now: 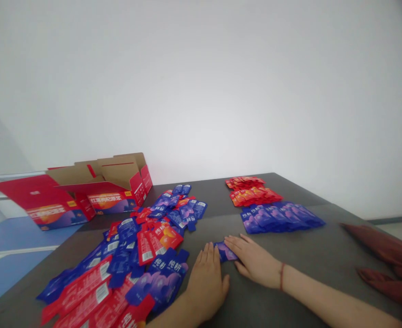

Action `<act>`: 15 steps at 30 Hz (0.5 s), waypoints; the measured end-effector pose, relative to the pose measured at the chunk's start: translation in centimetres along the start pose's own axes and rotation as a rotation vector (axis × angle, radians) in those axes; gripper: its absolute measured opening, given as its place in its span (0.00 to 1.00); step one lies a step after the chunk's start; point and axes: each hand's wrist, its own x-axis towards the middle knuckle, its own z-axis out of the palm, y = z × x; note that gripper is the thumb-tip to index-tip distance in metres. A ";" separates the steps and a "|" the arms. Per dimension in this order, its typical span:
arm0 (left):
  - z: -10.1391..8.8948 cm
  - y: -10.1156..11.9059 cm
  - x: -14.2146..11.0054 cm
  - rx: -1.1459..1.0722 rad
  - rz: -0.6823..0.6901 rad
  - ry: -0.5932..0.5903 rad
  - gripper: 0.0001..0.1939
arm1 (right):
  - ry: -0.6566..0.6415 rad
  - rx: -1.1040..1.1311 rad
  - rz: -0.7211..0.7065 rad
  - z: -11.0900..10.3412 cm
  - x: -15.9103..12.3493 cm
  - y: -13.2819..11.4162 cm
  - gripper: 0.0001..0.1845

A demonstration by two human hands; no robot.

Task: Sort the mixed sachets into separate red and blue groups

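Under the fingers of my right hand (252,259) lies a blue-purple sachet (226,252), flat on the dark table (214,228). My right hand is stretched out over the sachet's right part, fingers together, palm down. To its left, my left hand (208,282) also lies flat with fingers extended, its tips at the sachet's left edge. Part of the sachet is hidden by both hands. A loose pile of red sachets (162,234) and blue sachets (160,278) spreads to the left of my left hand. Beyond my right hand is an overlapping row of blue sachets (281,216).
Rows of red-orange sachets (255,196) lie behind the blue row. Open red cardboard boxes (114,189) stand at the back left. Dark red fabric (385,246) lies at the right edge. A white wall (201,91) rises behind the table.
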 end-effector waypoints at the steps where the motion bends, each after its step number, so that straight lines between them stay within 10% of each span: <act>1: 0.1 0.2 0.7 0.011 0.014 0.022 0.33 | 0.014 -0.003 0.007 0.1 0.4 -0.1 0.33; 15: 0.2 -0.9 3.6 0.126 0.246 0.062 0.20 | 0.092 0.083 0.006 -0.3 0.8 0.3 0.17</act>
